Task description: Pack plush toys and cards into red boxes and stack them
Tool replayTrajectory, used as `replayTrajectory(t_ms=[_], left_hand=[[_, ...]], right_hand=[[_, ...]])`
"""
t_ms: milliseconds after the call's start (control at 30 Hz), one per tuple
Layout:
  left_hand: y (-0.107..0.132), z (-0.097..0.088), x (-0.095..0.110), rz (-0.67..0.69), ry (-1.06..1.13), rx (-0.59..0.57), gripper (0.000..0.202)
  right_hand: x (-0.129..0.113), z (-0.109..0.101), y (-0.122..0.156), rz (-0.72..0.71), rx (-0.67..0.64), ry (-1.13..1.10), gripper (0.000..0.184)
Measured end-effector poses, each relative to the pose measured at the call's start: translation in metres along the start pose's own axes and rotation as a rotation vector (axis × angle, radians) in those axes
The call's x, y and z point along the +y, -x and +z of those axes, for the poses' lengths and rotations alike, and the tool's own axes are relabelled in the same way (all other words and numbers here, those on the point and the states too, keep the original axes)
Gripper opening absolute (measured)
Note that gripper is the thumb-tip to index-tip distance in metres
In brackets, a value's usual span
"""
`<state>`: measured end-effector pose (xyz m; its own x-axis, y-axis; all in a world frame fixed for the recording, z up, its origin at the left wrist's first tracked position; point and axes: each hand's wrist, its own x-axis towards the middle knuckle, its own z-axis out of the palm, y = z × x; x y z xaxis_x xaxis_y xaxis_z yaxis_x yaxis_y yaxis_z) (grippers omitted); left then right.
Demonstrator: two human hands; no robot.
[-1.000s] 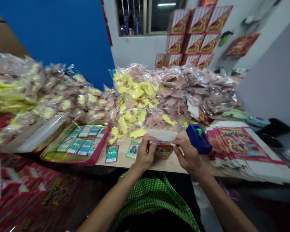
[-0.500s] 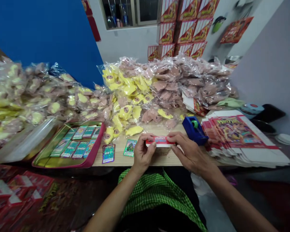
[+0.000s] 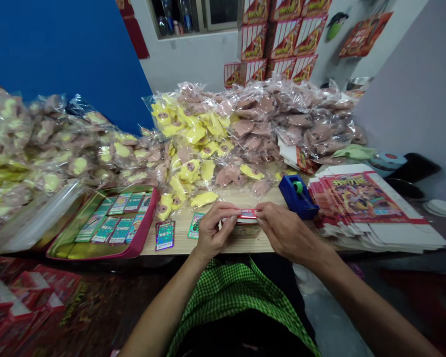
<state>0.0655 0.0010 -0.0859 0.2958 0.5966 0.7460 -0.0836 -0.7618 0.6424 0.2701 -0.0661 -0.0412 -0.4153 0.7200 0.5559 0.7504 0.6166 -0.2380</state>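
Note:
Between both hands, just above the wooden table's front edge, is a small red-and-white printed cardboard piece (image 3: pixel 247 214). My left hand (image 3: pixel 216 229) pinches its left end between thumb and fingers. On the other end, my right hand (image 3: pixel 285 230) is closed with thumb and fingertips. The hands hide much of the piece, so its full shape cannot be made out. Partly behind my left hand lies a green trading card (image 3: pixel 195 226). A purple-edged card stack (image 3: pixel 165 235) rests further left. The blue tape dispenser (image 3: pixel 299 201) stands beyond my right hand.
A pink-rimmed tin (image 3: pixel 151 210) holding several cards sits at the left. Bagged yellow and pink-brown figures (image 3: pixel 193 129) are heaped along the back. Flat printed cartons (image 3: pixel 371 198) are stacked at the right. Red boxes (image 3: pixel 282 39) stand against the wall.
The cardboard piece has tipped, and less of its printed face shows. My left hand has moved in over its left part, while my right fingers have curled further around the right end.

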Motion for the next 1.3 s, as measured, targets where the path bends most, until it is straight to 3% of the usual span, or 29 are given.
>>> replayTrajectory(t_ms=[100, 267, 333, 467, 533, 667, 867, 1033, 1100, 1200, 1300], left_hand=[[-0.002, -0.015, -0.005, 0.106, -0.052, -0.128, 0.023], [-0.002, -0.036, -0.009, 0.192, -0.164, -0.333, 0.038], [-0.002, -0.035, -0.006, 0.117, -0.125, -0.328, 0.039], [-0.001, -0.022, 0.004, -0.191, 0.078, -0.182, 0.055], [-0.002, -0.016, 0.009, -0.246, 0.087, -0.139, 0.047], [-0.008, -0.017, 0.013, -0.142, 0.058, -0.172, 0.018], [-0.015, -0.032, 0.010, -0.090, 0.064, -0.316, 0.024], [-0.013, -0.045, 0.010, 0.153, -0.183, -0.478, 0.035], [-0.013, -0.044, 0.010, 0.232, -0.275, -0.469, 0.039], [-0.015, -0.035, 0.014, 0.291, -0.355, -0.355, 0.036], [-0.014, -0.023, 0.014, 0.279, -0.383, -0.203, 0.028]], right_hand=[[0.001, 0.001, 0.005, -0.048, -0.014, 0.011, 0.009], [0.002, 0.004, 0.014, -0.087, -0.002, -0.010, 0.021], [0.000, 0.001, 0.013, -0.028, 0.004, -0.067, 0.017], [-0.008, -0.007, 0.008, 0.186, -0.041, -0.213, 0.008], [-0.011, -0.010, 0.006, 0.233, -0.062, -0.204, 0.007], [-0.013, -0.010, 0.005, 0.167, -0.043, -0.176, 0.010], [-0.008, -0.009, 0.009, 0.031, -0.001, -0.138, 0.014], [-0.014, -0.004, 0.016, -0.040, 0.004, -0.052, 0.024], [-0.014, -0.003, 0.017, -0.010, 0.030, -0.095, 0.026], [-0.001, -0.005, 0.022, 0.129, 0.075, -0.057, 0.027], [0.032, -0.002, 0.043, 0.362, 0.184, 0.350, 0.038]])
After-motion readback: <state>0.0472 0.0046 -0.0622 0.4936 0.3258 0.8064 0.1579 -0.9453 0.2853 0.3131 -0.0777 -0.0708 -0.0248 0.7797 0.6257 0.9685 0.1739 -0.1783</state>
